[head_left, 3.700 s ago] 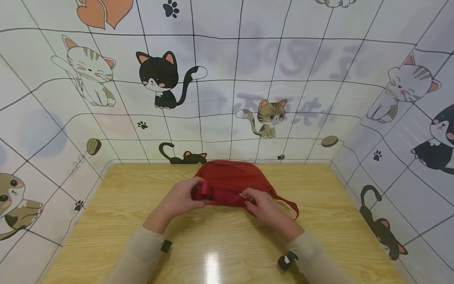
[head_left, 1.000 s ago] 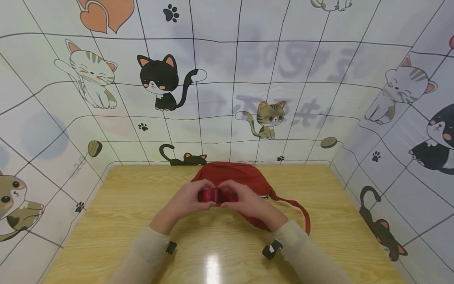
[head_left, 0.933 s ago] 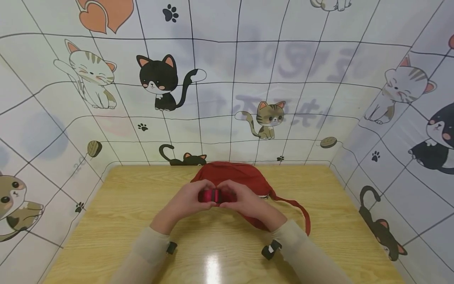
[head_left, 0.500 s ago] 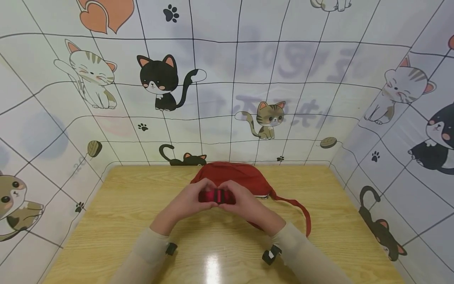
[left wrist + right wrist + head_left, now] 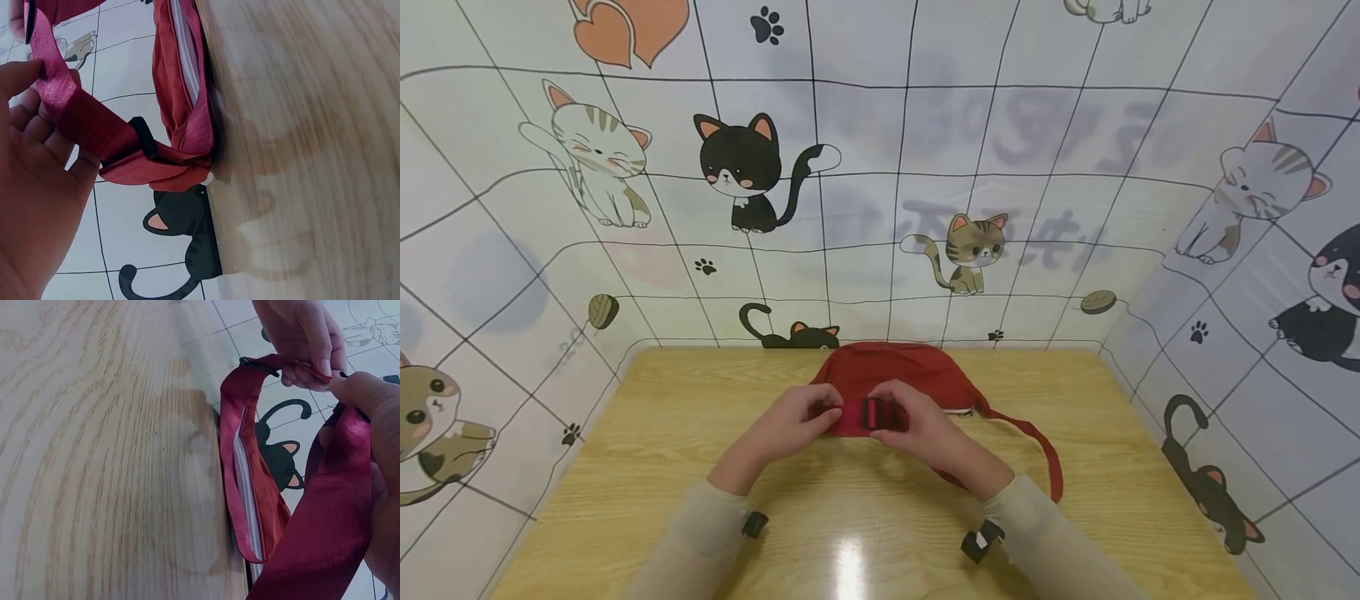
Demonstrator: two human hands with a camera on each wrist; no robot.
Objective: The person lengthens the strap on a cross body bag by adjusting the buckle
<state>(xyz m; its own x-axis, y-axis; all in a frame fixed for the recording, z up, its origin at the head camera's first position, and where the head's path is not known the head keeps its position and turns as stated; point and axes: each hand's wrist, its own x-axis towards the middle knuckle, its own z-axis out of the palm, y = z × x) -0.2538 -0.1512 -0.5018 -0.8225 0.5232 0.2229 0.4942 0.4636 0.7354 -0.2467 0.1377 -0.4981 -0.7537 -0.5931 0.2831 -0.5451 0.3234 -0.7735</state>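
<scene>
A small red zippered bag [image 5: 895,367] lies at the table's far edge. Over its front runs a crimson webbing strap [image 5: 852,418], threaded through a black slider buckle [image 5: 867,414]. My left hand [image 5: 786,423] pinches the strap left of the buckle, between thumb and fingers. Right beside the buckle, my right hand [image 5: 921,423] grips the strap, thumb below and fingers above. In the left wrist view the strap [image 5: 94,122] slants from the left fingers to another black slider [image 5: 144,137] near the bag's end. The right wrist view shows the bag's white zipper [image 5: 244,481].
A loose red strap [image 5: 1037,442] curves out over the wooden table [image 5: 700,383] on the right. Behind stands a white wall sheet [image 5: 865,167] printed with cats and grid lines. Small black devices [image 5: 981,540] sit at both cuffs.
The black buckle has shifted rightward along the strap, from by my left fingers to my right hand. Both hands came together; now my left has drawn back a little left, baring more strap.
</scene>
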